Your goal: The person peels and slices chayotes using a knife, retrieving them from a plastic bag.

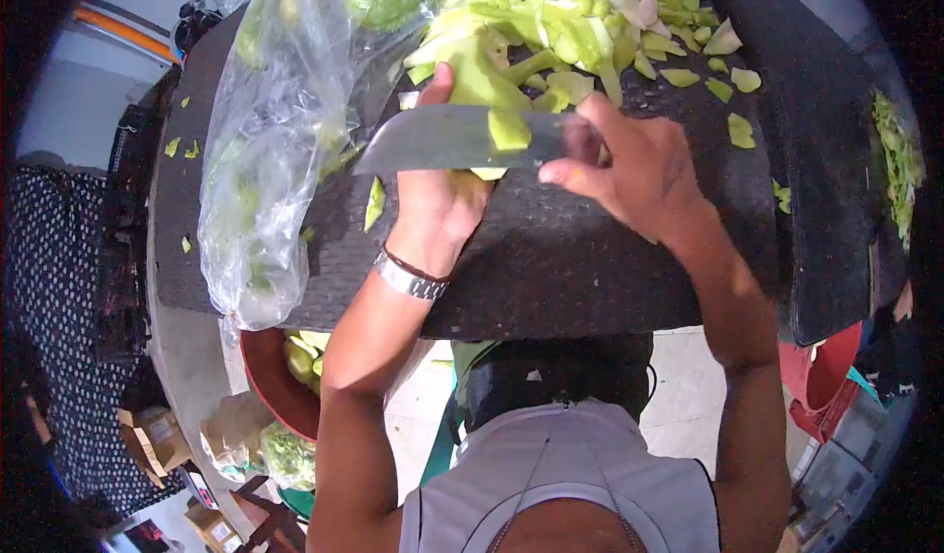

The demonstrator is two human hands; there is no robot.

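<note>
The big, dark, bumpy surface (590, 288) is under the fingers. A long, clear plastic bag (270, 174) lies left of the left fingers (440, 86). Flat, pale green pieces (565, 27) pile past them. The right fingers (604, 125) grip a wide, grey metal knife (428, 140). The left ones hold a light green vegetable chunk (474, 79) by the blade.

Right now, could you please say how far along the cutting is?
Green pieces already lie heaped on the dark mat. The left hand holds a green vegetable under the knife in the right hand. Green produce in the clear bag is probably left, though blurred.
</note>
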